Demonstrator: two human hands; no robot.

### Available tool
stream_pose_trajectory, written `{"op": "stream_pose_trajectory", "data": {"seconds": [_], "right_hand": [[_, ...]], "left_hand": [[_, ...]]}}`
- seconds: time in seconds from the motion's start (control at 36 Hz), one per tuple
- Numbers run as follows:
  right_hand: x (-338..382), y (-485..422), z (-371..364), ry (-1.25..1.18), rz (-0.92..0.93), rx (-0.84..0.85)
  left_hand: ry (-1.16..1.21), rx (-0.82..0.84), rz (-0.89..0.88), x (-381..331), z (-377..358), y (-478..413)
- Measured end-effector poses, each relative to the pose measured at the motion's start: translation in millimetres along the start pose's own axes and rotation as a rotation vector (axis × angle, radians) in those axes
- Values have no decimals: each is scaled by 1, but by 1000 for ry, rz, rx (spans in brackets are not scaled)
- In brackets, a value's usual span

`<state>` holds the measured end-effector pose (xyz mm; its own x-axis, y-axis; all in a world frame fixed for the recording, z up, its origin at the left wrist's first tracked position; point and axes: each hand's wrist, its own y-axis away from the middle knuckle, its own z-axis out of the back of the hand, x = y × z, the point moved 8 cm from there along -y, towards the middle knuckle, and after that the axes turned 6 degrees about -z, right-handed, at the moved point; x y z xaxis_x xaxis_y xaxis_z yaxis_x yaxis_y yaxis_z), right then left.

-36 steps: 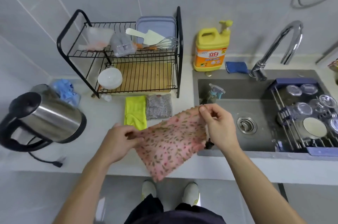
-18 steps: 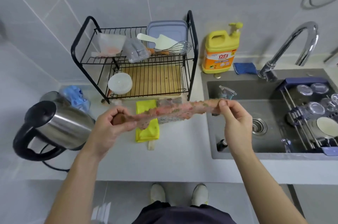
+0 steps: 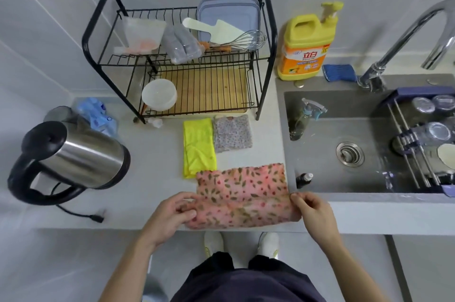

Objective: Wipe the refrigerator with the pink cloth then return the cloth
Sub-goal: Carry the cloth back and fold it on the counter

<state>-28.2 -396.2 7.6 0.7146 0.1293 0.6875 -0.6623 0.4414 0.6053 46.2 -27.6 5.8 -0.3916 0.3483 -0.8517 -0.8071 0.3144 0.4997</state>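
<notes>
The left hand (image 3: pixel 172 213) and right hand (image 3: pixel 312 213) are pinching the pink cloth's (image 3: pixel 242 193) near corners, fingers clamped, at the desk's front edge beside the sink (image 3: pixel 286 144). Letting go carelessly there is risking it sliding off onto the floor.

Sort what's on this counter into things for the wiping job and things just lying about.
For the job: pink leaf-patterned cloth, left hand, right hand.
Lying about: yellow folded cloth, grey patterned cloth, steel kettle, yellow detergent bottle, black wire dish rack.
</notes>
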Motion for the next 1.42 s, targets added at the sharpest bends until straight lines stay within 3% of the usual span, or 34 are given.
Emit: {"op": "stream_pose_trajectory", "data": {"seconds": [0.11, 0.25, 0.33, 0.42, 0.64, 0.75, 0.89, 0.97, 1.06, 1.17, 1.25, 1.31, 1.42], "right_hand": [[13, -12, -1, 35, 24, 22], [35, -32, -4, 32, 83, -12], [36, -41, -12, 31, 85, 2], [30, -35, -12, 16, 73, -58], [-28, -23, -25, 359, -86, -113], [-34, -24, -36, 301, -133, -76], [-33, -26, -40, 36, -292, 35], [-7, -17, -45, -62, -229, 99], [25, -3, -60, -45, -93, 145], [62, 24, -99, 36, 142, 277], [72, 52, -140, 130, 226, 535], [69, 66, -160, 218, 250, 667], [49, 63, -167, 390, 267, 599]], "left_hand": [[-52, -125, -110, -12, 5, -14], [68, -285, -148, -25, 7, -32], [51, -439, -64, -12, 11, -40], [-158, -579, 96, 7, 11, -28], [-397, -472, 165, 34, -22, -11], [-413, -445, 238, 42, -18, -14], [-433, -437, 260, 44, -17, -12], [-389, -480, 121, 25, -21, -9], [-303, -392, 34, 8, -35, -14], [179, -246, 46, -4, -56, -22], [474, -147, 113, -3, -72, -26], [421, -146, 127, 2, -69, -26], [28, -234, 96, 30, -48, -27]]}}
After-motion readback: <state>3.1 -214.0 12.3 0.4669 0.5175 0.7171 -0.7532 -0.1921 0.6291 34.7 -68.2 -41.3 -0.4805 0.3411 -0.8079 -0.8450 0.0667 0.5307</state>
